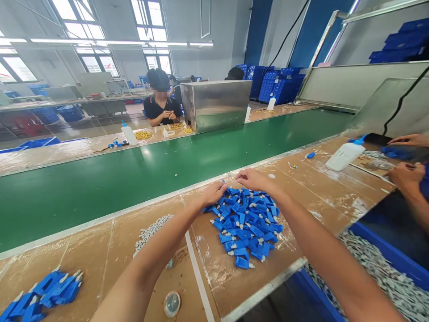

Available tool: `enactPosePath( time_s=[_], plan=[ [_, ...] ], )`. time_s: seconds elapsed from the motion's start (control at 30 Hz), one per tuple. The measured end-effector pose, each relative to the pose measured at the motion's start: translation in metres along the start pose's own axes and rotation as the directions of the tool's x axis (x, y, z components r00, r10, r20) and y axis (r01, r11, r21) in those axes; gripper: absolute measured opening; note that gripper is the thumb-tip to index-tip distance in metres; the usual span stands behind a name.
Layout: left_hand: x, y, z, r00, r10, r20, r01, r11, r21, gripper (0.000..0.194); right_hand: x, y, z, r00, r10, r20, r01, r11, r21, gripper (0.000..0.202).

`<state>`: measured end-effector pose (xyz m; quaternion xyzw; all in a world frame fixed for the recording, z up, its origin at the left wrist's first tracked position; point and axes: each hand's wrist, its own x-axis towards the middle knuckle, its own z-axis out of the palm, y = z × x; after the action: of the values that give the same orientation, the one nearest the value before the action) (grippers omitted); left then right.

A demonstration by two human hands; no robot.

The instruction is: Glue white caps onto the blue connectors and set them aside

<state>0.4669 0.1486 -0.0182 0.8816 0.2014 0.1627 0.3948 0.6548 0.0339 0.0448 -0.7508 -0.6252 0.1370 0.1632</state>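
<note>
A heap of small blue plastic pieces with pale grey tips [248, 223] lies on the brown work surface in front of me. My left hand [214, 193] is at the heap's far left edge, its fingers closed, and a bit of blue shows at their tips. Just beyond the far edge of the pile is my right hand [253, 180], fingers curled together and pointing left. Whatever those fingers hold, if anything, is too small to make out. A short gap separates the two hands.
Small grey parts [152, 230] and more blue pieces [50, 288] lie to the left. Beyond the table edge runs a green conveyor belt [150, 165]. A white bottle [345, 154] and a co-worker's hands [407, 172] are at right, above a blue crate [398, 255] of grey parts.
</note>
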Motion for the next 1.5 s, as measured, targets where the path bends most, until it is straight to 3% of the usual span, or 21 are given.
enactPosePath(
  time_s=[0.17,0.27,0.37,0.43,0.53,0.6,0.7,0.77,0.9,1.0,1.1,1.23,1.4,1.5],
  plan=[
    [-0.014,0.010,-0.013,0.996,-0.093,-0.014,0.094,0.994,0.064,0.037,-0.066,-0.020,-0.015,0.998,-0.065,-0.010,0.065,0.994,0.089,0.020],
    [-0.033,0.021,-0.030,0.987,-0.152,-0.058,0.157,0.983,0.097,0.036,-0.126,-0.039,-0.007,0.992,-0.112,0.053,0.103,0.983,0.149,0.017],
    [-0.067,0.044,-0.052,0.983,-0.161,-0.090,0.169,0.981,0.093,0.037,-0.183,-0.058,0.024,0.987,-0.128,0.101,0.108,0.978,0.181,0.007],
    [-0.097,0.067,-0.066,0.986,-0.139,-0.092,0.146,0.987,0.067,0.040,-0.211,-0.068,0.054,0.992,-0.122,0.040,0.114,0.980,0.161,0.007],
    [-0.147,0.105,-0.080,0.992,-0.089,-0.091,0.086,0.995,-0.040,0.039,-0.230,-0.078,0.097,0.993,-0.093,-0.078,0.102,0.987,0.125,0.017],
    [-0.181,0.127,-0.083,0.988,-0.081,-0.132,0.047,0.969,-0.242,0.033,-0.233,-0.082,0.116,0.991,-0.071,-0.114,0.084,0.990,0.115,0.018],
    [-0.229,0.151,-0.079,0.971,-0.159,-0.176,0.044,0.850,-0.526,0.027,-0.230,-0.088,0.130,0.987,-0.039,-0.155,0.053,0.995,0.087,0.015],
    [-0.261,0.159,-0.071,0.962,-0.219,-0.162,0.073,0.780,-0.622,0.025,-0.227,-0.092,0.134,0.984,-0.020,-0.179,0.034,0.996,0.076,0.016],
    [-0.320,0.161,-0.040,0.960,-0.260,-0.103,0.151,0.790,-0.594,0.023,-0.224,-0.101,0.137,0.976,0.001,-0.216,0.016,0.997,0.078,0.017],
    [-0.350,0.159,-0.013,0.959,-0.275,-0.059,0.194,0.800,-0.568,0.025,-0.227,-0.108,0.135,0.966,-0.009,-0.258,0.037,0.994,0.104,0.016],
    [-0.363,0.156,0.004,0.948,-0.315,-0.038,0.228,0.759,-0.610,0.029,-0.234,-0.122,0.125,0.964,-0.028,-0.263,0.076,0.982,0.174,0.016],
    [-0.355,0.149,0.011,0.920,-0.382,-0.085,0.224,0.693,-0.685,0.034,-0.246,-0.157,0.104,0.974,-0.131,-0.185,0.200,0.879,0.433,0.016],
    [-0.338,0.144,0.011,0.919,-0.371,-0.130,0.149,0.634,-0.759,0.043,-0.246,-0.197,0.085,0.880,-0.368,-0.299,0.474,0.713,0.517,0.018],
    [-0.336,0.144,0.011,0.911,-0.379,-0.165,0.117,0.619,-0.777,0.036,-0.240,-0.202,0.085,0.873,-0.355,-0.336,0.488,0.615,0.619,0.021]
  ],
)
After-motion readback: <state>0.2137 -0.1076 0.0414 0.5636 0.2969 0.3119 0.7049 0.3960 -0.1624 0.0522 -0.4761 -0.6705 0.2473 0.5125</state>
